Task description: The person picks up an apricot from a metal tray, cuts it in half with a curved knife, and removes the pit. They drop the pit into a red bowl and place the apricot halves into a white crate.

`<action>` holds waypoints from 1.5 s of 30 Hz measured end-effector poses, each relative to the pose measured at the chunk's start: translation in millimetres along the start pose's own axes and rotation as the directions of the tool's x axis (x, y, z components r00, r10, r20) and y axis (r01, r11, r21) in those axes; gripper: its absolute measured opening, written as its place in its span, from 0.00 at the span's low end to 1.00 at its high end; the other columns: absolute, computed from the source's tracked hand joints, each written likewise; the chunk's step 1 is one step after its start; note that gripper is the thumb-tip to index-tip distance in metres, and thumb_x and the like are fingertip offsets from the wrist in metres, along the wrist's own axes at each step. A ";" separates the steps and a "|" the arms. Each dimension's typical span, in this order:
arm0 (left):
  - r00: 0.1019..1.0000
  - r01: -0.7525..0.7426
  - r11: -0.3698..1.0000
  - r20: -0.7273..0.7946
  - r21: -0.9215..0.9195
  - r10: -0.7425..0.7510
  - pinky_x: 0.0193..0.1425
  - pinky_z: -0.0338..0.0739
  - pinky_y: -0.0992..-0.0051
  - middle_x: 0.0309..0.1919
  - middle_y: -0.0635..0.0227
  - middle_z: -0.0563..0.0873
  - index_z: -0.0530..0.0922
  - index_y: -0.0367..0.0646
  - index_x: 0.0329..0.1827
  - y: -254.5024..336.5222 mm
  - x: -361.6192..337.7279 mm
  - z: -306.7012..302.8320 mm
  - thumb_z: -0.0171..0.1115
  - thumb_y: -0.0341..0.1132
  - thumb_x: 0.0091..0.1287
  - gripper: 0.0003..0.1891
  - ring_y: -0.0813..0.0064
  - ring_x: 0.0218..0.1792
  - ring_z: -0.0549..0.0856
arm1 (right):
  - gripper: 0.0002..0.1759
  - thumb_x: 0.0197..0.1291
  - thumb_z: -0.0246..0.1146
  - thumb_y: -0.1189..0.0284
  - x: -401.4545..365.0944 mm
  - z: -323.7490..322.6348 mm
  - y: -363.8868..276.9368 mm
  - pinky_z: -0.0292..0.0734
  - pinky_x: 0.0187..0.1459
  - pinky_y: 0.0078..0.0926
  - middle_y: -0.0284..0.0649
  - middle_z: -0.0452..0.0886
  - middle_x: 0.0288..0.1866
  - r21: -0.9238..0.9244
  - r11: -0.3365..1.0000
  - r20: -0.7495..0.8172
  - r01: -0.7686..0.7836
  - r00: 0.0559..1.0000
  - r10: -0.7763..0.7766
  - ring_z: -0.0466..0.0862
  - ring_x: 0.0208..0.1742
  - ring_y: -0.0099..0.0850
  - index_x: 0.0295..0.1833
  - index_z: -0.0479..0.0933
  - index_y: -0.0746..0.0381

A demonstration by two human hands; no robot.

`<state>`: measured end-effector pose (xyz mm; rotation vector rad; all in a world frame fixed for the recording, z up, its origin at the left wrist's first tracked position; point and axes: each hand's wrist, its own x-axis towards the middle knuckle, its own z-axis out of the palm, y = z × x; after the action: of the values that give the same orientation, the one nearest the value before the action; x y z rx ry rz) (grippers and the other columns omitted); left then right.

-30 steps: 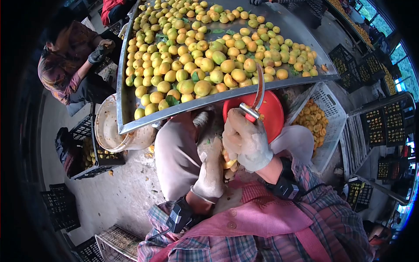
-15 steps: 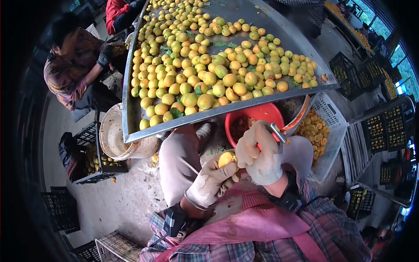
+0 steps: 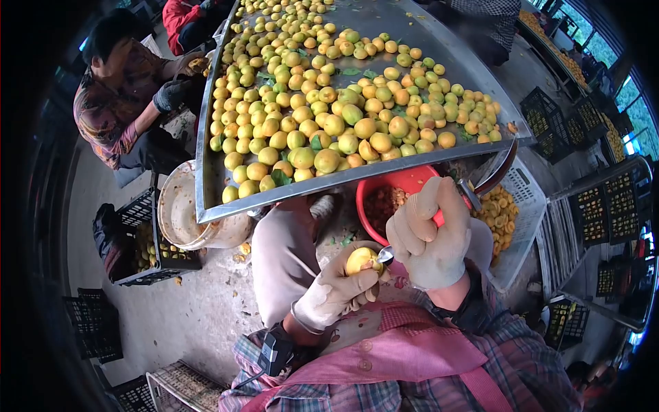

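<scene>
My gloved left hand is closed around a yellow fruit above my lap. The metal tip of a spoon-like tool touches the fruit's right side. My gloved right hand is wrapped around the tool, and a curved blade with a red handle sticks out beyond its upper right side. Just past my hands is a red basin with reddish pieces in it. Many yellow-green fruits lie on the metal table in front of me.
A white crate of orange fruit halves stands at the right, a white bucket at the left. Beside it is a black crate with fruit. A co-worker sits at the upper left. Black crates are stacked at the far right.
My right hand has turned and risen slightly. The tool's metal tip now shows at the fruit, and the blade points more upward. The co-worker at the left has raised their head and hands.
</scene>
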<state>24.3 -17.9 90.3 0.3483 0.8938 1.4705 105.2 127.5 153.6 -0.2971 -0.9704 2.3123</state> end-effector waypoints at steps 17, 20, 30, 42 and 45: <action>0.959 0.200 0.898 -0.264 0.392 -0.098 0.22 0.69 0.85 0.26 0.76 0.80 0.78 0.41 0.48 -4.2 4.8 13.9 0.70 0.39 0.58 0.18 0.88 0.22 0.76 | 0.05 0.52 0.61 0.71 -5.9 -21.1 1.0 0.72 0.29 0.28 0.34 0.76 0.24 -0.467 0.868 0.450 0.168 0.890 0.070 0.77 0.25 0.35 0.26 0.74 0.58; 0.975 0.119 0.888 -0.223 0.444 -0.020 0.26 0.73 0.82 0.27 0.74 0.82 0.79 0.41 0.47 -3.2 2.1 16.9 0.71 0.39 0.59 0.17 0.86 0.25 0.79 | 0.04 0.48 0.62 0.71 -4.0 -20.5 -5.2 0.73 0.30 0.29 0.34 0.77 0.26 -0.539 0.831 0.444 0.138 0.885 0.142 0.78 0.27 0.35 0.26 0.75 0.58; 0.993 0.065 0.831 -0.119 0.552 0.001 0.36 0.76 0.81 0.32 0.73 0.83 0.80 0.38 0.47 -1.9 -1.3 16.2 0.68 0.34 0.61 0.14 0.85 0.33 0.82 | 0.19 0.62 0.63 0.65 -5.5 -15.6 13.3 0.60 0.18 0.26 0.35 0.69 0.12 -0.289 0.957 0.381 -0.025 0.914 0.139 0.69 0.13 0.28 0.23 0.72 0.65; 0.998 0.000 0.773 -0.048 0.634 0.039 0.41 0.78 0.78 0.37 0.67 0.83 0.79 0.43 0.48 1.2 -2.1 22.0 0.66 0.30 0.62 0.12 0.75 0.38 0.84 | 0.23 0.74 0.50 0.60 -6.2 -20.8 19.2 0.52 0.15 0.19 0.27 0.59 0.14 0.024 0.980 0.259 -0.197 0.948 0.184 0.58 0.12 0.20 0.24 0.60 0.56; 0.972 -0.056 0.618 -0.097 0.784 0.212 0.46 0.79 0.75 0.42 0.61 0.83 0.79 0.43 0.48 -18.8 2.5 10.6 0.68 0.30 0.59 0.14 0.67 0.41 0.85 | 0.22 0.74 0.50 0.61 -10.2 -21.8 19.2 0.54 0.15 0.19 0.28 0.59 0.14 -0.024 0.969 0.153 -0.244 0.957 0.245 0.60 0.12 0.21 0.24 0.61 0.56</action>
<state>44.5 -14.5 83.2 0.9580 1.6879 1.1762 113.8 123.3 124.4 -0.2551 -1.0671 2.5905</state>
